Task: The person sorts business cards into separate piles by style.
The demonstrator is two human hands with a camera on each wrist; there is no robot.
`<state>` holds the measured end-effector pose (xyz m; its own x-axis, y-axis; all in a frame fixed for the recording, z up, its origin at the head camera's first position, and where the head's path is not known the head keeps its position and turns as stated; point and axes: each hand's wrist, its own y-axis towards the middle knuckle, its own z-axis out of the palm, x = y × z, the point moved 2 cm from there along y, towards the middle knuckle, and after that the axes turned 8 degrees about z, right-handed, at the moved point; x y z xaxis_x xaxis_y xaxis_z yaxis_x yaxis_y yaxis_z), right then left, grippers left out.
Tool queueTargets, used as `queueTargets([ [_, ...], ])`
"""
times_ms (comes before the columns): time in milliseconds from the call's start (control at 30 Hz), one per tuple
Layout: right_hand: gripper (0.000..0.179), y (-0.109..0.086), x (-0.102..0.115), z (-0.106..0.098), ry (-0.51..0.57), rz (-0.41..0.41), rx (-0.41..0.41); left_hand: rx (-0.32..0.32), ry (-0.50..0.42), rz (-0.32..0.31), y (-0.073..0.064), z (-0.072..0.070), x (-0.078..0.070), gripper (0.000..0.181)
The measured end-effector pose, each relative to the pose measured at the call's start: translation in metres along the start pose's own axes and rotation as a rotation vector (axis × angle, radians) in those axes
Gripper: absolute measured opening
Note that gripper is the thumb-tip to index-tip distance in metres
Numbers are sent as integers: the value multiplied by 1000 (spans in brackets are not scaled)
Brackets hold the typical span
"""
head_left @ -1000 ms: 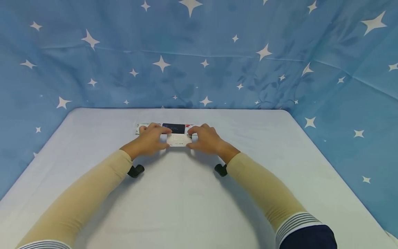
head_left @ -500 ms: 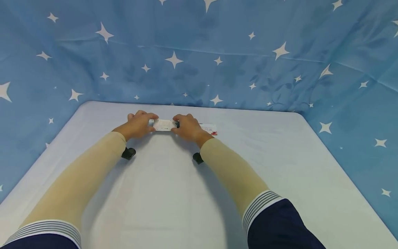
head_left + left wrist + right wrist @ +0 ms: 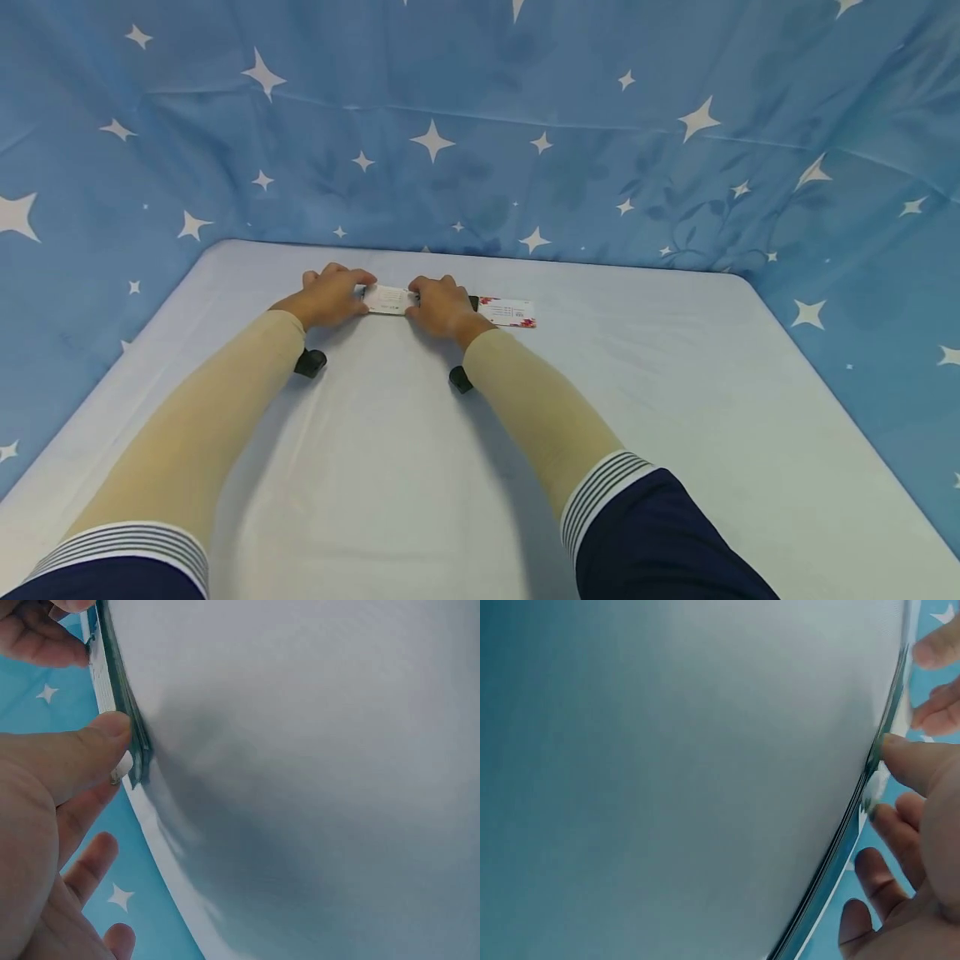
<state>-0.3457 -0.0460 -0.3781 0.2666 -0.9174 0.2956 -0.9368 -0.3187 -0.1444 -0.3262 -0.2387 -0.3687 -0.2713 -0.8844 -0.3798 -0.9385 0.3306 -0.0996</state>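
Observation:
Both hands hold a white printed card near the far edge of the table, one at each end. My left hand pinches its left end between thumb and fingers. At its right end, my right hand pinches with thumb and index finger. The left wrist view shows layered dark green card edges under the left thumb, like a small stack. The remaining left fingers are spread apart. In the right wrist view, the right thumb presses the near edge of the stack.
Right of the right hand lies a white card with red flowers. A dark card beside it is mostly hidden behind that hand. A white cloth covers the table; a blue starry curtain hangs behind it.
Both hands have moved left and away from me with the white card, from in front of the row to over its left end. The red-flowered card has come into fuller view.

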Motion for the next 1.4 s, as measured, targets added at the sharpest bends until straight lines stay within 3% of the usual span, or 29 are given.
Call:
queueTargets([
  [367, 53, 1, 5, 2, -54, -4, -9, 53, 2, -55, -3, 1, 1, 55],
  [733, 53, -2, 3, 7, -71, 6, 37, 92, 8, -89, -4, 4, 3, 58],
  [867, 52, -3, 4, 8, -74, 8, 35, 91, 0, -115, -7, 4, 1, 61],
  [1300, 54, -4, -7, 8, -44, 45, 27, 79, -85, -103, 1, 11, -3, 65],
  [1400, 55, -6, -10, 8, -13, 35, 24, 29, -95, -109, -2, 12, -3, 71],
])
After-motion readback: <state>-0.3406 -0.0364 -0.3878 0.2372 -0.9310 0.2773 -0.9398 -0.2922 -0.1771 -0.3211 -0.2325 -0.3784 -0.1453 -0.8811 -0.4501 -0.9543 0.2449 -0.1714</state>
